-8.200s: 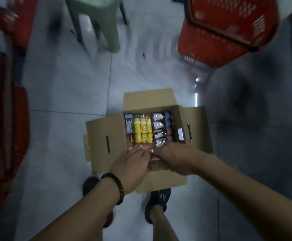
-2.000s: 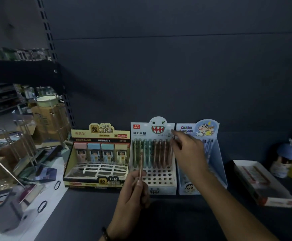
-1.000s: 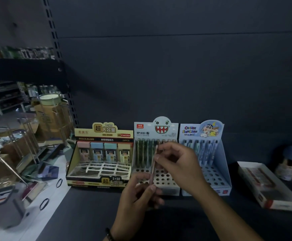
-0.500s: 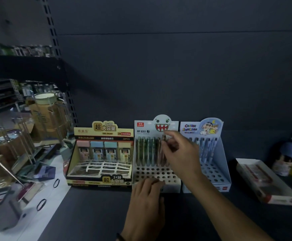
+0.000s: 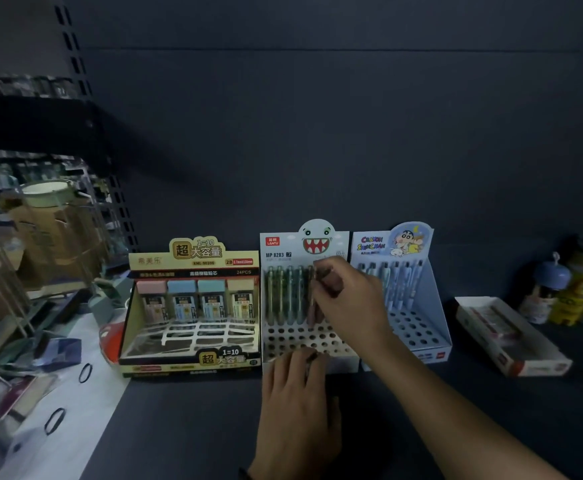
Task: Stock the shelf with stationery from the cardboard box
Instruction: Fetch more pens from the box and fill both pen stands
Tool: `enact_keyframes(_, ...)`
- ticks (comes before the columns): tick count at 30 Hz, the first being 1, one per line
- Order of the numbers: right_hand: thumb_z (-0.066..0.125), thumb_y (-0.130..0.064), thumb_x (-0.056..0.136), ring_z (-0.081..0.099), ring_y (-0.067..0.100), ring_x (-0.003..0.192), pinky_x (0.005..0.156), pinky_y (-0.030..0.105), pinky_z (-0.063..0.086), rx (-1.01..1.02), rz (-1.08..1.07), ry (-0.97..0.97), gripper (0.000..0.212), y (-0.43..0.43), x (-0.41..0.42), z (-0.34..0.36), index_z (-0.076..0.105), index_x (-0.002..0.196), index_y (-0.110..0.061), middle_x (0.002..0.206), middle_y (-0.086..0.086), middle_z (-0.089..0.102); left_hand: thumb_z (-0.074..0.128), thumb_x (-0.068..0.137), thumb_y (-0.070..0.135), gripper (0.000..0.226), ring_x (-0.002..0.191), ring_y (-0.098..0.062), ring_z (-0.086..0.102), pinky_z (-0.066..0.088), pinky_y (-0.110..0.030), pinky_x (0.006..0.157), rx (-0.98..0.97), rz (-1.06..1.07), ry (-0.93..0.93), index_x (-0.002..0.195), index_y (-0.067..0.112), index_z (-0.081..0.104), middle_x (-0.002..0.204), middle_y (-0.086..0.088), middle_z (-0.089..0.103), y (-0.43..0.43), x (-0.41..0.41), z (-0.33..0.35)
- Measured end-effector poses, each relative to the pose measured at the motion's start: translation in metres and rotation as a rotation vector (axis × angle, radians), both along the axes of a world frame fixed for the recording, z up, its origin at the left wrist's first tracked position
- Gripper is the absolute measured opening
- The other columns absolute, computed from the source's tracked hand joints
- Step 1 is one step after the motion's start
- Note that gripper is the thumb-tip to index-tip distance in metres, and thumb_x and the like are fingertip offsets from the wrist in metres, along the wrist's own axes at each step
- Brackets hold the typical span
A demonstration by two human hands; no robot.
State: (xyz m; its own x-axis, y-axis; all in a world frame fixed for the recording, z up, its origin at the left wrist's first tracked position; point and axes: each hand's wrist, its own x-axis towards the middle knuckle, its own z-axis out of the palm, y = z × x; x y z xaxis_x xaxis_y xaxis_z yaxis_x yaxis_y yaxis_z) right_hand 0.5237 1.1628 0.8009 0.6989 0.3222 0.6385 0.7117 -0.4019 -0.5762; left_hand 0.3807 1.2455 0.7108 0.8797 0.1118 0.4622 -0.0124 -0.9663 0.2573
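A white pen display box (image 5: 285,334) with a toothy ghost face stands on the dark shelf (image 5: 196,427), a row of pens upright in its back holes. My right hand (image 5: 350,299) pinches a brownish pen (image 5: 312,306) over the right end of that row, its tip at the holes. My left hand (image 5: 298,403) rests at the display's front edge with fingers curled; a thin dark pen-like item (image 5: 312,356) shows between them. The cardboard box is out of view.
A yellow pencil-lead display (image 5: 193,317) stands to the left and a blue cartoon pen display (image 5: 401,296) to the right. A flat white carton (image 5: 512,336) and small bottles (image 5: 553,289) sit at far right. Clutter and wire racks (image 5: 23,271) fill the left side.
My right hand took a pen from my left hand and carried it up to the ghost display's back row. My left hand dropped to the display's front edge.
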Motion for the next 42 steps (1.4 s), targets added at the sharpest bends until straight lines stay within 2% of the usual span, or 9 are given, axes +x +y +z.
enact_keyframes(6,0.072,-0.02,0.1,0.067,-0.006,0.068,0.067,0.01,0.052,-0.115,0.022,0.104,0.015,0.001,-0.004,-0.012,0.069,0.113,-0.025,0.072,-0.016,0.068,0.061,0.081,0.042,0.052,0.12,-0.024,0.053,0.046,-0.043,0.103,-0.008,-0.023,-0.028,0.13,0.024,0.059,0.132,0.002,0.054,0.0,-0.002,0.001)
enact_keyframes(12,0.069,-0.031,0.102,0.068,0.005,0.072,0.076,0.024,0.06,-0.149,-0.024,0.098,0.045,-0.026,-0.021,-0.004,0.059,0.145,-0.036,0.086,-0.01,0.074,0.053,0.089,0.042,0.057,0.138,-0.026,0.04,0.033,-0.045,0.118,-0.036,-0.056,0.015,0.144,0.028,0.047,0.145,0.002,0.043,0.003,-0.008,-0.001)
enact_keyframes(16,0.073,-0.028,0.097,0.07,0.003,0.082,0.077,0.027,0.059,-0.088,-0.054,0.054,0.024,-0.077,-0.044,-0.011,0.071,0.121,-0.028,0.083,-0.016,0.071,0.052,0.098,0.041,0.048,0.148,-0.021,0.028,0.022,-0.044,0.121,-0.039,-0.101,0.018,0.144,0.039,0.041,0.152,0.009,0.034,-0.004,-0.017,0.008)
enact_keyframes(20,0.078,-0.02,0.094,0.068,-0.001,0.08,0.071,0.019,0.052,-0.056,-0.156,0.013,0.008,-0.152,-0.081,-0.029,0.077,0.1,-0.025,0.084,-0.017,0.072,0.065,0.093,0.033,0.03,0.119,-0.017,0.05,0.041,-0.037,0.094,-0.021,-0.24,-0.043,0.121,0.041,0.056,0.127,0.015,0.049,-0.043,-0.023,0.021)
enact_keyframes(25,0.078,-0.02,0.093,0.067,-0.003,0.082,0.071,0.015,0.05,-0.062,-0.372,0.129,0.01,-0.29,-0.145,-0.062,0.075,0.092,-0.028,0.086,-0.02,0.07,0.062,0.092,0.027,0.011,0.086,-0.018,0.059,0.053,-0.037,0.081,-0.023,-0.615,-0.065,0.099,0.035,0.065,0.099,0.012,0.061,-0.169,-0.034,0.018)
enact_keyframes(30,0.074,-0.034,0.094,0.066,0.001,0.079,0.072,0.021,0.052,-0.12,-0.641,0.443,0.004,-0.465,-0.218,-0.124,0.072,0.091,-0.035,0.082,-0.02,0.07,0.058,0.089,0.042,0.006,0.079,-0.014,0.057,0.054,-0.035,0.066,0.123,-0.889,0.142,0.093,0.037,0.06,0.09,0.014,0.058,-0.331,-0.048,-0.017)
enact_keyframes(35,0.066,-0.041,0.091,0.061,0.001,0.068,0.072,0.029,0.055,-0.125,-0.871,0.792,0.011,-0.64,-0.329,-0.199,0.071,0.094,-0.032,0.071,-0.017,0.066,0.038,0.093,0.057,0.033,0.105,-0.014,0.058,0.049,-0.035,0.089,0.346,-1.123,0.409,0.113,0.039,0.056,0.11,0.013,0.058,-0.498,-0.072,-0.063)
enact_keyframes(39,0.061,-0.036,0.094,0.055,-0.008,0.064,0.063,0.016,0.038,-0.16,-1.002,1.039,0.009,-0.749,-0.427,-0.241,0.066,0.092,-0.029,0.071,-0.014,0.063,0.043,0.098,0.055,0.03,0.112,-0.017,0.059,0.047,-0.037,0.095,0.482,-1.318,0.548,0.12,0.038,0.055,0.118,0.011,0.06,-0.628,-0.106,-0.106)
enact_keyframes(42,0.056,-0.025,0.09,0.068,0.012,0.077,0.064,0.027,0.049,-0.072,-1.103,1.201,0.011,-0.807,-0.491,-0.262,0.066,0.091,-0.021,0.08,-0.005,0.07,0.044,0.097,0.056,0.032,0.114,-0.017,0.061,0.048,-0.038,0.098,0.579,-1.422,0.649,0.119,0.036,0.057,0.12,0.01,0.063,-0.714,-0.135,-0.137)
